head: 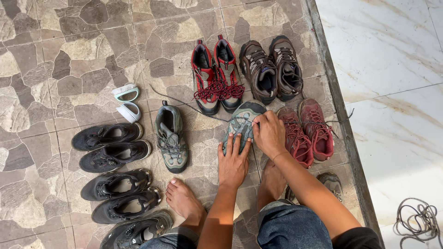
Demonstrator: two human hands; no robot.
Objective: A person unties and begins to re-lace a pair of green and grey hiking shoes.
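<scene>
A grey-green hiking shoe point(243, 118) stands on the stone-patterned floor in front of me. My left hand point(233, 161) lies flat on its near end, fingers spread. My right hand point(269, 133) rests on the shoe's right side, with fingers pinched on a dark lace point(203, 112) that trails off to the left across the floor. Its matching grey-green shoe point(171, 138) sits apart to the left. My bare feet point(184, 200) are planted on the floor below.
Red shoes point(217, 74) and brown shoes point(272, 69) stand behind; a dark-red pair point(307, 131) is to the right. Several black shoes point(115, 175) line the left, with two white brushes point(127, 101). A step edge borders marble floor holding a coiled lace point(417, 221).
</scene>
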